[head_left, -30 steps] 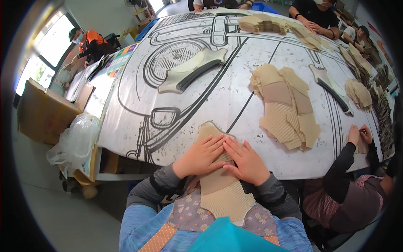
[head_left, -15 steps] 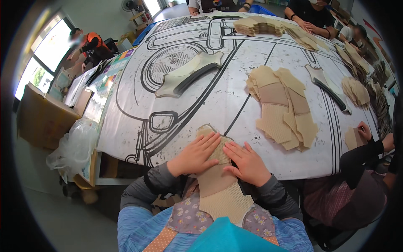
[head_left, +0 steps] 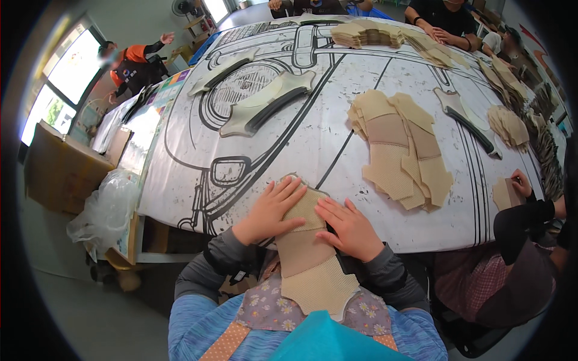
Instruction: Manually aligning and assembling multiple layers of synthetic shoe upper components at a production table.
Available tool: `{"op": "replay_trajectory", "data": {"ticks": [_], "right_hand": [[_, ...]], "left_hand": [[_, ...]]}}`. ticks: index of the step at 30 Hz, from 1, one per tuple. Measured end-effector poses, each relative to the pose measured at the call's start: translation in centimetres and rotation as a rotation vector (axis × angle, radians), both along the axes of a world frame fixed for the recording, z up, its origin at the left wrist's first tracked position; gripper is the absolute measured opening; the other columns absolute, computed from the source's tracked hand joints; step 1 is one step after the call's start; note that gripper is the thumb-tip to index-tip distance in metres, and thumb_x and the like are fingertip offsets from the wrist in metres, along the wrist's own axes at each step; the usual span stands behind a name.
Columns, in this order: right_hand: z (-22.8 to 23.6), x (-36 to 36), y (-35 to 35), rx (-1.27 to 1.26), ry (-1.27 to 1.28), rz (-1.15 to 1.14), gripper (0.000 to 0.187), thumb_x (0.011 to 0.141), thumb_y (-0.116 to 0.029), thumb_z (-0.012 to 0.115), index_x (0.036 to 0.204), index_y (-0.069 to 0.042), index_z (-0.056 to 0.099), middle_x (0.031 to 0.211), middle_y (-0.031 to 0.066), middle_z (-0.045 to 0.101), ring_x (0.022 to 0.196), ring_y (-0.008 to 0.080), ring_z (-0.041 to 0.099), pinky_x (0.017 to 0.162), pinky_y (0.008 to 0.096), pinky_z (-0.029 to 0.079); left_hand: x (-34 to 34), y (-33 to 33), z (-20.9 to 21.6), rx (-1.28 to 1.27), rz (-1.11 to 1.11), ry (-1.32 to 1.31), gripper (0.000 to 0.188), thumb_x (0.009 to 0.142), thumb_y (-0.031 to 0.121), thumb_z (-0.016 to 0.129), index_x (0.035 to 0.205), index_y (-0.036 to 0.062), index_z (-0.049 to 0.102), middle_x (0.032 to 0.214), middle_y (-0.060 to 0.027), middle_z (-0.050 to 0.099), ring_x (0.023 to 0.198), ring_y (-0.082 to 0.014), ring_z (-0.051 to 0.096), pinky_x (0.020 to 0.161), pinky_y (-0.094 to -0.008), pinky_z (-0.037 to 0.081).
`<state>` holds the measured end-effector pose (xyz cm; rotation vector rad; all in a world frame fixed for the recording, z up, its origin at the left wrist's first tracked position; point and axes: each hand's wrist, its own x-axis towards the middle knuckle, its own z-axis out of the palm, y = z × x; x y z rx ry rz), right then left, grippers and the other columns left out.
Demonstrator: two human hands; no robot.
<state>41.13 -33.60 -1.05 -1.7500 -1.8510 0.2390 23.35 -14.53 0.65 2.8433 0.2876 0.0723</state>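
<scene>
A beige mesh fabric cover piece (head_left: 308,251) with a smoother tan middle band lies lengthwise in front of me, from the table's near edge onto my lap. It rests over a shaped backing whose thin rim shows at the upper end and lower right. My left hand (head_left: 271,212) lies flat on the upper left edge of the cover, fingers stretched out. Against the upper right edge, my right hand (head_left: 350,228) is laid with fingers extended and thumb apart. Neither hand is closed around anything. Right of centre sits a pile of similar beige covers (head_left: 394,135).
Pale curved panels with black strips, one at centre left (head_left: 268,105), one at far left (head_left: 224,71) and one at right (head_left: 469,123), lie on the printed tablecloth (head_left: 265,153). More fabric stacks (head_left: 367,34) stand far off. Co-workers sit around; a plastic bag (head_left: 108,207) hangs at left.
A pale panel with a black strip now lies at the far left of the table. The person in orange has turned and raised an arm. My hands stay on the cover, fingers slightly shifted.
</scene>
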Motion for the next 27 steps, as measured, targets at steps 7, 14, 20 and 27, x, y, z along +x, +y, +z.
{"op": "replay_trajectory", "data": {"ticks": [7, 14, 20, 27], "right_hand": [[0.1, 0.0, -0.1, -0.012, 0.008, 0.015, 0.058, 0.094, -0.042, 0.061, 0.137, -0.005, 0.052, 0.145, 0.0134, 0.051, 0.136, 0.0282, 0.046, 0.111, 0.0534, 0.034], [0.1, -0.1, 0.0, -0.005, 0.018, -0.003, 0.057, 0.093, -0.041, 0.061, 0.136, -0.005, 0.052, 0.145, 0.0132, 0.051, 0.136, 0.0278, 0.045, 0.111, 0.0529, 0.034], [0.0, 0.1, -0.2, 0.006, 0.019, 0.003, 0.057, 0.093, -0.041, 0.062, 0.136, -0.005, 0.052, 0.145, 0.0134, 0.051, 0.136, 0.0279, 0.046, 0.111, 0.0531, 0.034], [-0.1, 0.1, 0.1, 0.001, 0.021, 0.006, 0.058, 0.093, -0.042, 0.062, 0.137, -0.005, 0.052, 0.145, 0.0134, 0.051, 0.136, 0.0278, 0.046, 0.111, 0.0541, 0.034]], "left_hand": [[-0.2, -0.3, 0.2, 0.004, 0.024, 0.029, 0.08, 0.095, 0.053, 0.053, 0.152, 0.0018, 0.031, 0.159, -0.0171, 0.03, 0.149, -0.0337, 0.022, 0.119, -0.0537, 0.017], [-0.2, -0.4, 0.1, 0.056, 0.02, 0.054, 0.081, 0.095, 0.054, 0.05, 0.153, 0.0014, 0.03, 0.159, -0.0199, 0.027, 0.149, -0.0342, 0.022, 0.119, -0.0535, 0.015], [0.1, -1.4, 1.0, 0.141, 0.07, 0.059, 0.078, 0.095, 0.053, 0.051, 0.151, 0.002, 0.033, 0.159, -0.0209, 0.027, 0.149, -0.0351, 0.023, 0.119, -0.054, 0.016], [-0.4, -1.9, -0.5, 0.03, 0.055, -0.032, 0.071, 0.095, 0.045, 0.053, 0.149, 0.0013, 0.037, 0.157, -0.0224, 0.031, 0.147, -0.0356, 0.028, 0.116, -0.0578, 0.021]]}}
